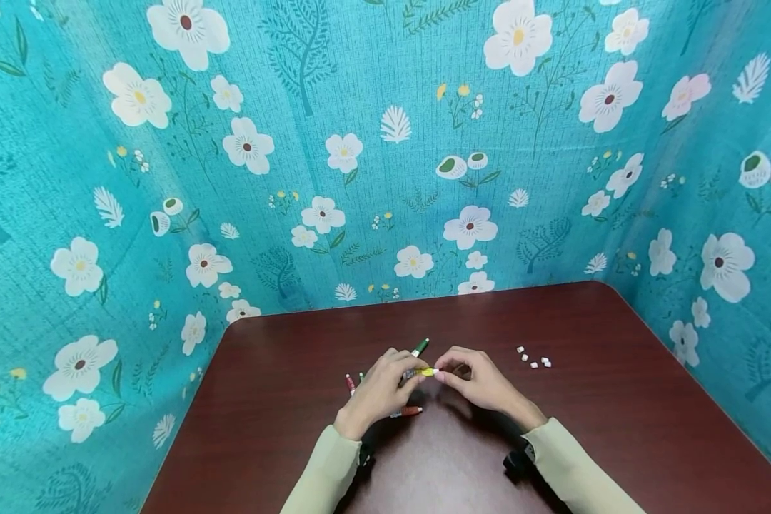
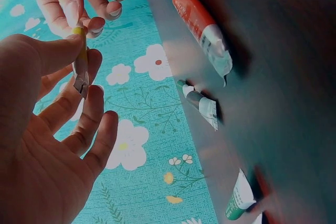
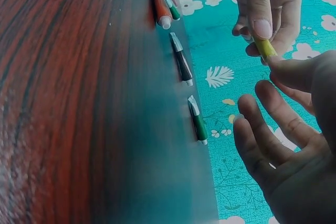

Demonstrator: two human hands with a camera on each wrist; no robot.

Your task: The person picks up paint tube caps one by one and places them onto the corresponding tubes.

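A small yellow paint tube is held between the two hands, above the middle of the table. My left hand pinches its body between thumb and index finger; the flattened silvery end shows below them in the left wrist view. At the white tip, my right hand pinches with thumb and index finger, which partly cover it. The right hand's other fingers are loosely bent, away from the tube. Near the left hand lie an orange-red tube, a green tube and a red one.
Several small white pieces, resembling caps, including one white piece, lie to the right of the right hand. A dark tube lies among the other tubes. Flowered turquoise cloth rises behind the brown table.
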